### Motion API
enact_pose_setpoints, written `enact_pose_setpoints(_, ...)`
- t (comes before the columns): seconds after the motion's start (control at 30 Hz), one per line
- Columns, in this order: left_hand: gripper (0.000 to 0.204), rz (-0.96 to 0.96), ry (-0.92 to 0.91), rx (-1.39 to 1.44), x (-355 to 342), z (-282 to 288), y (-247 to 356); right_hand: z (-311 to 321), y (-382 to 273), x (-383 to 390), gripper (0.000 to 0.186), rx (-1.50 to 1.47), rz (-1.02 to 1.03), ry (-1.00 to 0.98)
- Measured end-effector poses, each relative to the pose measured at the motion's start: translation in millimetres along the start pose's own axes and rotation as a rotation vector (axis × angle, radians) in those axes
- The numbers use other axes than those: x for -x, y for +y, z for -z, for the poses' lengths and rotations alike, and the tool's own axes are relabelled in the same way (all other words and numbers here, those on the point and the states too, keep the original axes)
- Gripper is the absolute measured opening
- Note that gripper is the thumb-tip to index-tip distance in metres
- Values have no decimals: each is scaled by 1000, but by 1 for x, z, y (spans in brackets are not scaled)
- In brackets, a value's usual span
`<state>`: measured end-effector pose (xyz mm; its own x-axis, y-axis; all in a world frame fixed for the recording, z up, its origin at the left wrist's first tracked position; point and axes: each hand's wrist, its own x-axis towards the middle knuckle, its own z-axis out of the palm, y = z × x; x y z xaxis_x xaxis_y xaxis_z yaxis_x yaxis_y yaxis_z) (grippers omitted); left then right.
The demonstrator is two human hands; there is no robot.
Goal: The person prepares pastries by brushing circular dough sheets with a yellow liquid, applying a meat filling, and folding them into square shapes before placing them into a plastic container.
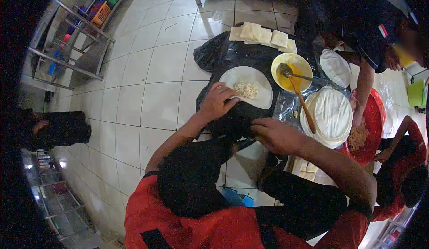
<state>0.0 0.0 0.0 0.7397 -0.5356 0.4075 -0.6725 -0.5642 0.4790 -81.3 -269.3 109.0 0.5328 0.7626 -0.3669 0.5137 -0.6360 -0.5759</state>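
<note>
A round white wrapper (244, 74) bearing crumbly filling (246, 89) lies on the black-covered table (232, 56). It looks light, soft and easily torn, best held by its rim. The left hand (219, 100) pinches its near-left edge; the right hand (275, 136) is curled nearby, grip unclear.

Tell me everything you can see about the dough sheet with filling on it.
The dough sheet looks thin, soft, pale and roughly round. It lies on the black cover, left of the bowl. A loose heap of crumbly, whitish filling sits on it. The left hand touches its near-left edge, hiding part of it.
</note>
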Motion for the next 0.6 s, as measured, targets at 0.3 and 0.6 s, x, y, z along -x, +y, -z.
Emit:
enact_pose_setpoints(0.3, 19, 221, 144, 110, -31, -18, -16, -30, 40, -78, 60, 424, -95, 435)
enact_pose_setpoints(0.6, 43, -30, 129, -139, -16, -10, -14, -38, 56, -99, 67, 519, -171, 438)
